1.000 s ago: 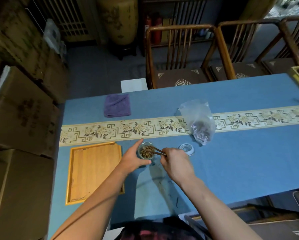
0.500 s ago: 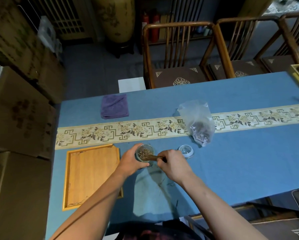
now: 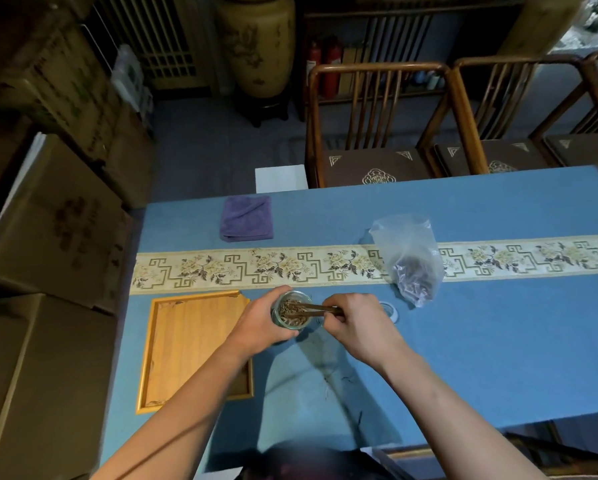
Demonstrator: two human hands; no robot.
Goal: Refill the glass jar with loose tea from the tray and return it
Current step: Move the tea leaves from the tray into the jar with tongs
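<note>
1. The small round clear glass jar (image 3: pixel 291 314) stands on the blue-clothed counter (image 3: pixel 481 344), just right of the tray's far corner; it is open-topped and nearly full of brownish loose tea (image 3: pixel 290 308).
2. The left hand (image 3: pixel 261 322) wraps its fingers and thumb round the jar's side.
3. The right hand (image 3: pixel 354 322) pinches thin dark wooden tongs (image 3: pixel 320 309), whose tips reach into the jar's mouth among the leaves.
4. The shallow rectangular yellow wooden tray (image 3: pixel 186 348) lies left of the jar; the left forearm crosses its near corner.
5. A round clear glass lid (image 3: pixel 391 310) sits just right of the right hand, partly hidden by it.
6. A crumpled clear plastic bag (image 3: pixel 410 258) holding dark leaves lies beyond, across the cream patterned runner (image 3: pixel 256 268).
7. A folded purple cloth (image 3: pixel 247 218) rests near the far edge.
8. Blue cloth lies bare to the right of the hands.
</note>
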